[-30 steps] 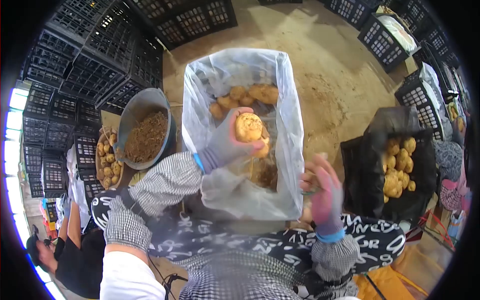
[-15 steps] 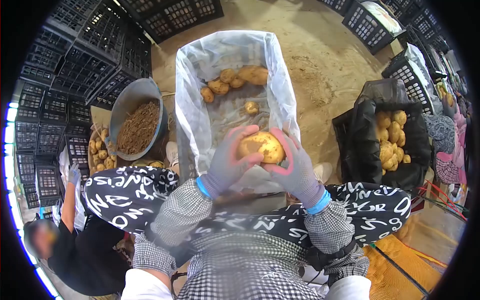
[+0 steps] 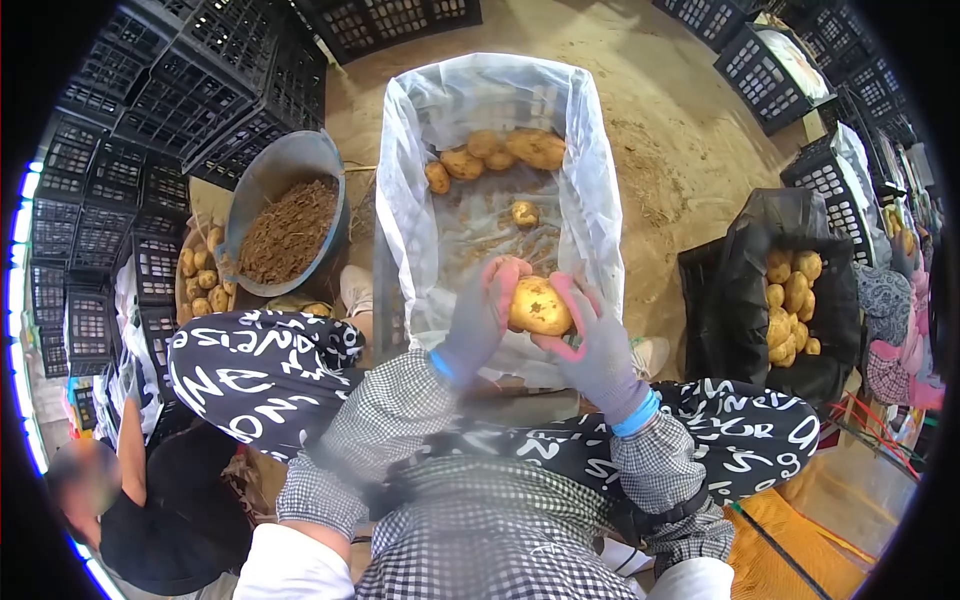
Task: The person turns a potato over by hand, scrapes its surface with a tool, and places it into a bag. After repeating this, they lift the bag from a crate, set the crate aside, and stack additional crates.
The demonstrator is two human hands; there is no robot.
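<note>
Both my gloved hands hold one large yellow potato (image 3: 541, 306) over the near end of a crate lined with translucent white plastic (image 3: 398, 225). My left hand (image 3: 480, 318) presses on the potato's left side, and my right hand (image 3: 594, 340) grips its right side with fingers and thumb. Brown patches mark the potato's skin. Inside the liner, several potatoes (image 3: 538, 148) lie in a row at the far end, and a small potato (image 3: 525, 213) sits alone nearer the middle.
To the left stand a tub (image 3: 341, 212) of soil, potatoes (image 3: 205, 278) and stacked black crates (image 3: 215, 80). On the right, a black-lined crate (image 3: 735, 260) holds several potatoes. A person in black (image 3: 175, 510) is at the lower left; other people are at the far right.
The held potato has turned and shows another face. My left hand's fingers have shifted along its left side. The whole view has swung slightly, moving the lined crate rightward.
</note>
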